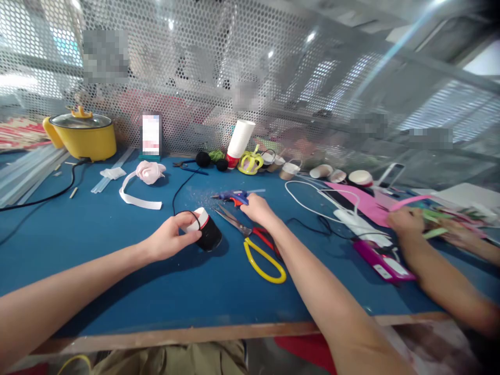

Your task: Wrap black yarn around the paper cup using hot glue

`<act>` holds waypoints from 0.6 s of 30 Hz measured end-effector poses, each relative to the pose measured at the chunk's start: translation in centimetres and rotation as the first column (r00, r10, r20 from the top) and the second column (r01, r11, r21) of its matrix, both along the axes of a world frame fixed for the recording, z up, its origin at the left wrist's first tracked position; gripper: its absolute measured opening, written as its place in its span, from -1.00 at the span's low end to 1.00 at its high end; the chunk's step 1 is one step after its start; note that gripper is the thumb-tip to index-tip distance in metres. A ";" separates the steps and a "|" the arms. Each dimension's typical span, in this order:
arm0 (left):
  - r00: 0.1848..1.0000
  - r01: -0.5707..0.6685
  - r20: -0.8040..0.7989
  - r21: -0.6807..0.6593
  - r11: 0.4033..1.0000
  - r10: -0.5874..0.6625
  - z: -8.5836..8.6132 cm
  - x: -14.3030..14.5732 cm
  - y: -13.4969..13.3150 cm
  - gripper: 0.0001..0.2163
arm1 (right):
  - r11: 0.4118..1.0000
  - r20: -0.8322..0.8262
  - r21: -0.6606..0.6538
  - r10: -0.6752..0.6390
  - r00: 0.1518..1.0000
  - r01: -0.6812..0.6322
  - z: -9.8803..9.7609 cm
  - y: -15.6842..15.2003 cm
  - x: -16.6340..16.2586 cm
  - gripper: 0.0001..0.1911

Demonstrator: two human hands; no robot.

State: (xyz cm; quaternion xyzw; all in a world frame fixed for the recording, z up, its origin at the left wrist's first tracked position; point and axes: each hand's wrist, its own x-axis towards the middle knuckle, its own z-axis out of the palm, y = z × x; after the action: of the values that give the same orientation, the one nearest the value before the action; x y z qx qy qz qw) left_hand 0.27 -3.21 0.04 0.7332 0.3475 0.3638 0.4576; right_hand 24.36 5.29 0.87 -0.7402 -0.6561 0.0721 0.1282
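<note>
- One blue table top (pixel 97 245) lies under both of our hands and runs away from them on every side.
- One perforated metal screen (pixel 203 67) stands along the table's far edge, well beyond both hands.
- One yellow pot (pixel 84 139) with a glass lid sits far out beyond our left hand and off to its left.
- Two hands of a co-worker (pixel 404 221) are busy well to the right of our right hand, among pink and green strips too tangled to count.
- One pair of scissors (pixel 255 249), with one yellow handle loop and one red, lies flat just under our right wrist, blades pointing away.
- Our left hand (pixel 170 238) is curled, thumb and fingers clasped on one black cylinder (pixel 208 234). It has a white end and rests tilted on the table at the fingertips. One thin black cord (pixel 182 190) loops over it.
- Our right hand (pixel 255 208) lies palm down, fingers drawn together, with the tips on the rear of one blue glue gun (pixel 234 197). We cannot tell whether they grip it.
- One white ribbon (pixel 135 198) carrying one pink fabric flower (pixel 149 171) lies beyond our left hand.
- We count at least four paper cups (pixel 321 171) in a row beyond our right hand and to its right.
- Two black pompoms (pixel 203 159) sit beyond the glue gun, close to each other.
</note>
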 end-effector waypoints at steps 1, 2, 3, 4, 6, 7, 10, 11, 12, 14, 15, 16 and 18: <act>1.000 -0.001 -0.003 -0.006 1.000 0.001 0.0 0.0 0.1 -0.84 | 0.999 -0.060 0.030 -0.019 0.998 0.020 0.2 -0.2 0.1 -0.72; 1.000 -0.002 -0.006 -0.013 1.000 0.002 0.0 -0.1 0.2 -0.84 | 0.997 -0.123 0.065 -0.024 0.992 0.032 0.6 -0.5 0.1 -0.68; 1.000 -0.001 -0.011 -0.023 1.000 0.001 -0.1 -0.2 0.3 -0.84 | 0.994 -0.188 0.102 -0.014 0.982 0.034 1.0 -1.0 0.2 -0.64; 1.000 0.002 -0.015 -0.032 0.999 -0.002 -0.1 -0.2 0.4 -0.83 | 0.990 -0.248 0.136 0.007 0.969 0.027 1.6 -1.6 0.2 -0.62; 1.000 0.023 -0.018 -0.054 0.998 -0.024 -0.1 -0.4 0.8 -0.84 | 0.987 -0.394 0.160 0.087 0.915 -0.025 2.7 -3.0 -0.1 -0.69; 0.999 0.036 -0.017 -0.065 0.997 -0.037 -0.2 -0.5 0.9 -0.83 | 0.986 -0.478 0.152 0.136 0.868 -0.071 3.3 -3.9 -0.3 -0.74; 0.999 0.053 -0.008 -0.089 0.995 -0.054 -0.4 -0.8 1.4 -0.82 | 0.967 -0.740 0.088 0.223 0.635 -0.238 4.5 -6.5 -1.3 -0.79; 0.999 0.049 -0.004 -0.092 0.995 -0.050 -0.4 -0.9 1.5 -0.82 | 0.962 -0.751 0.100 0.242 0.615 -0.255 4.8 -7.3 -1.7 -0.78; 0.999 0.046 -0.001 -0.092 0.995 -0.046 -0.5 -1.0 1.6 -0.82 | 0.956 -0.737 0.104 0.260 0.624 -0.275 5.0 -8.1 -2.1 -0.78; 0.999 0.038 0.012 -0.096 0.995 -0.037 -0.7 -1.0 1.7 -0.81 | 0.946 -0.693 0.083 0.280 0.664 -0.312 5.3 -9.3 -2.7 -0.79; 0.999 0.031 0.021 -0.103 0.994 -0.029 -0.9 -1.0 1.7 -0.81 | 0.943 -0.667 0.062 0.282 0.690 -0.326 5.4 -9.8 -3.0 -0.80; 0.999 0.019 0.032 -0.113 0.993 -0.016 -1.0 -0.9 1.8 -0.81 | 0.942 -0.636 0.043 0.282 0.718 -0.332 5.5 -10.2 -3.2 -0.81; 0.999 -0.008 0.049 -0.129 0.992 0.014 -1.2 -0.8 1.8 -0.80 | 0.946 -0.559 0.030 0.284 0.779 -0.323 5.6 -10.7 -3.5 -0.81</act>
State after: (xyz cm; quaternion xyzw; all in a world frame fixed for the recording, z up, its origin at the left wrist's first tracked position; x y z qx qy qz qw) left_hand -0.54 -1.43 -1.15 0.6910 0.3626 0.3614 0.5104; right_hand 20.90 -5.45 6.47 -0.5754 -0.6978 0.3259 0.2752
